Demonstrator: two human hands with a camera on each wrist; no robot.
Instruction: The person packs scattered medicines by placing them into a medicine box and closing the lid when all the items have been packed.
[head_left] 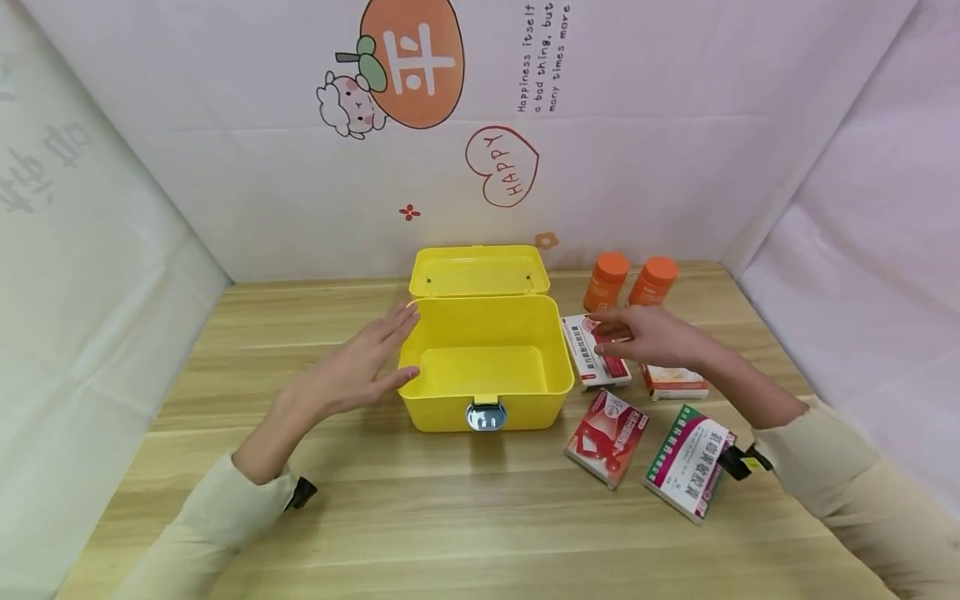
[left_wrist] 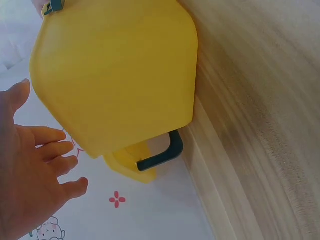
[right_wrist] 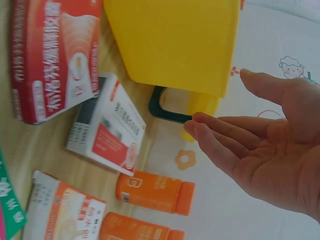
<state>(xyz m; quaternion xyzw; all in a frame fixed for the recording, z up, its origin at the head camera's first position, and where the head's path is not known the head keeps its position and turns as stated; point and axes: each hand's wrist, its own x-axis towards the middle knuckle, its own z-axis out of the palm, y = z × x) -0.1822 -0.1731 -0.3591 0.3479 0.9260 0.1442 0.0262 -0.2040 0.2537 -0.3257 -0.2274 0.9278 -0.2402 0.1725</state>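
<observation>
A yellow storage box (head_left: 480, 412) stands on the table with its lid (head_left: 480, 271) swung back and nothing inside. My left hand (head_left: 360, 362) is at the box's left rim, fingers extended and holding nothing. In the left wrist view the box's side wall (left_wrist: 120, 75) and a dark green handle (left_wrist: 161, 156) show beside that hand. My right hand (head_left: 652, 335) hovers above a white and red medicine box (head_left: 588, 350), its fingers relaxed. In the right wrist view the right hand (right_wrist: 270, 140) holds nothing, and the white and red box (right_wrist: 112, 127) lies apart from it.
Two orange bottles (head_left: 606, 282) stand at the back right. An orange and white box (head_left: 675, 383) lies partly behind my right hand. Nearer are a red medicine box (head_left: 607, 437) and a green, white and purple box (head_left: 690, 462). A printed cloth (head_left: 300, 208) hangs behind the table.
</observation>
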